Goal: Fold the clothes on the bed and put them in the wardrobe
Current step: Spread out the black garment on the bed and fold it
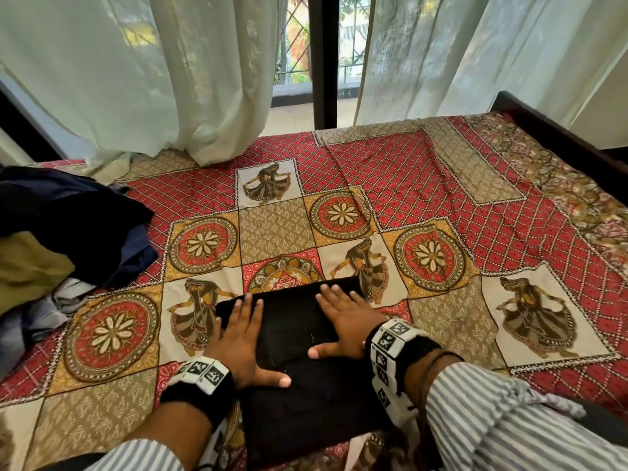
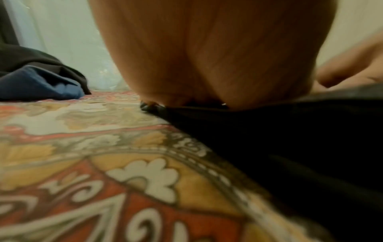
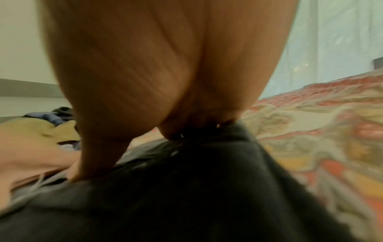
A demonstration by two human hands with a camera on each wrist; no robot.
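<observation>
A black garment [image 1: 292, 321] lies partly folded on the patterned bedspread [image 1: 441, 205], near the front edge of the bed. Its far part is doubled over the near part [image 1: 306, 416]. My left hand [image 1: 243, 329] lies flat on the left side of the fold, fingers straight, thumb spread out on the cloth. My right hand [image 1: 341, 316] presses flat on the right side, thumb pointing left. In the left wrist view the palm [image 2: 207, 54] rests on the black cloth [image 2: 290, 139]. The right wrist view shows the palm [image 3: 155, 65] pressing on the black cloth [image 3: 186, 188].
A heap of unfolded clothes [image 1: 51, 232], dark blue, olive and grey, lies at the left of the bed. Pale curtains [image 1: 136, 73] hang along the far side before a window. A dark bed frame [image 1: 560, 130] runs at the right. No wardrobe is in view.
</observation>
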